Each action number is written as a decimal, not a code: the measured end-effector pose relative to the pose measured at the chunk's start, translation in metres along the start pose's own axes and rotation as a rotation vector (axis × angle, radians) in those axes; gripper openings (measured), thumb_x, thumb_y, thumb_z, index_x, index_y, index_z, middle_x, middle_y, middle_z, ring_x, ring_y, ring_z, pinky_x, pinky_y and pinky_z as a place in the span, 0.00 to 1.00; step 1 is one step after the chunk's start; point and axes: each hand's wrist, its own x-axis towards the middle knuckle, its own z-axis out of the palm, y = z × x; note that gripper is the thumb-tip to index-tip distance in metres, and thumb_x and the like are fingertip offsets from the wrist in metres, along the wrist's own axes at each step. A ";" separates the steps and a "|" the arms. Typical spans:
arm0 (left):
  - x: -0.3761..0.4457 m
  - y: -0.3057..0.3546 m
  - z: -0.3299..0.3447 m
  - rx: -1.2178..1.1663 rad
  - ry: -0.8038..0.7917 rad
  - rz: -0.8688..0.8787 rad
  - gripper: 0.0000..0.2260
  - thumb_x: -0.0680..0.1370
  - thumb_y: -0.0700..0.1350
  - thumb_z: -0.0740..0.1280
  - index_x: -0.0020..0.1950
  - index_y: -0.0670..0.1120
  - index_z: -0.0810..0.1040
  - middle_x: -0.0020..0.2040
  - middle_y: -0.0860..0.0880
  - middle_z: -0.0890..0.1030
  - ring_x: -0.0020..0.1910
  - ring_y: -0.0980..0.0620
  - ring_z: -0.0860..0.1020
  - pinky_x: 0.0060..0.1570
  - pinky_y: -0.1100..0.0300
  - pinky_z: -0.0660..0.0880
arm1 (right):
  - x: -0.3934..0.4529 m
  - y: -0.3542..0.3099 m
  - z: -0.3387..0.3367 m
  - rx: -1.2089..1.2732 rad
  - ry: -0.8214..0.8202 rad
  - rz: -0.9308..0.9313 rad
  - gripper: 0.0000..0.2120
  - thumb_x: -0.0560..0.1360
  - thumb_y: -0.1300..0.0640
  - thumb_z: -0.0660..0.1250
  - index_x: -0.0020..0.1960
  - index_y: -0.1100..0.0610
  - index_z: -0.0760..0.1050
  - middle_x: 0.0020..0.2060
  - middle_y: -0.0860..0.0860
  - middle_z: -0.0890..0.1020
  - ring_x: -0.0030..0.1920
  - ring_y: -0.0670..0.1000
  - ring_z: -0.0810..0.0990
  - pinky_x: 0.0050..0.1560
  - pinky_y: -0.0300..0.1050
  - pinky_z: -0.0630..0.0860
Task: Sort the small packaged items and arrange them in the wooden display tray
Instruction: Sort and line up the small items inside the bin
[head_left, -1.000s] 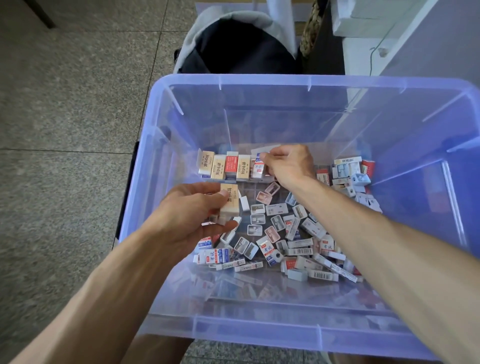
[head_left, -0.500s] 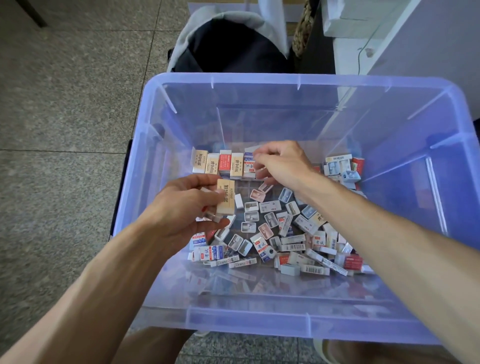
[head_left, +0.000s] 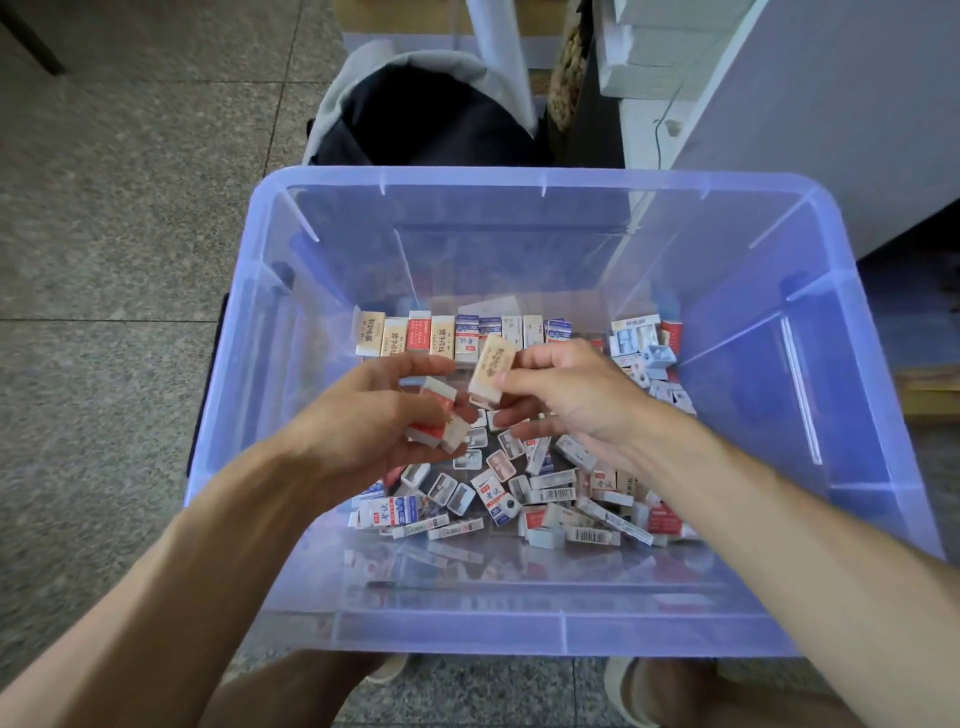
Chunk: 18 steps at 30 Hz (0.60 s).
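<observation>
A clear purple plastic bin (head_left: 519, 634) holds many small boxed erasers and sharpeners. A tidy row of upright packs (head_left: 457, 335) lines the far side of the bin floor. A loose heap of packs (head_left: 519, 499) covers the near part. My right hand (head_left: 566, 389) pinches a beige eraser pack (head_left: 491, 369) by its lower end, above the heap. My left hand (head_left: 374, 421) holds two or three red-and-white packs (head_left: 439, 415) in its curled fingers, right beside the beige one. No wooden tray is in view.
A second small pile of white sharpener boxes (head_left: 649, 358) lies at the bin's far right. Beyond the bin stand a dark backpack (head_left: 421, 119) and a white cabinet (head_left: 805, 104). Grey tiled floor (head_left: 104, 260) is to the left. My knees and sandals show below the bin.
My right hand left the row of upright packs and came toward me. The beige pack passed from my left hand to my right. My left hand keeps the red-and-white packs.
</observation>
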 end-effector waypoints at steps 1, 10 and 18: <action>0.000 -0.001 0.000 0.025 0.014 0.002 0.15 0.76 0.26 0.64 0.57 0.41 0.75 0.51 0.36 0.82 0.49 0.40 0.83 0.45 0.50 0.82 | 0.007 -0.001 -0.004 -0.045 0.064 0.011 0.03 0.78 0.62 0.70 0.51 0.60 0.82 0.43 0.55 0.86 0.38 0.48 0.85 0.39 0.42 0.83; 0.002 0.003 -0.007 0.200 0.177 0.016 0.25 0.59 0.40 0.77 0.54 0.38 0.79 0.46 0.40 0.85 0.41 0.46 0.85 0.44 0.56 0.83 | 0.091 0.001 0.004 -0.596 0.371 -0.073 0.08 0.78 0.55 0.72 0.49 0.60 0.84 0.43 0.53 0.86 0.45 0.53 0.86 0.50 0.46 0.82; 0.003 0.003 -0.009 0.192 0.163 0.017 0.11 0.68 0.37 0.76 0.48 0.41 0.80 0.44 0.37 0.84 0.40 0.45 0.83 0.50 0.50 0.82 | 0.090 0.002 0.006 -0.790 0.456 -0.144 0.12 0.77 0.48 0.71 0.42 0.56 0.83 0.37 0.48 0.81 0.36 0.49 0.79 0.35 0.39 0.70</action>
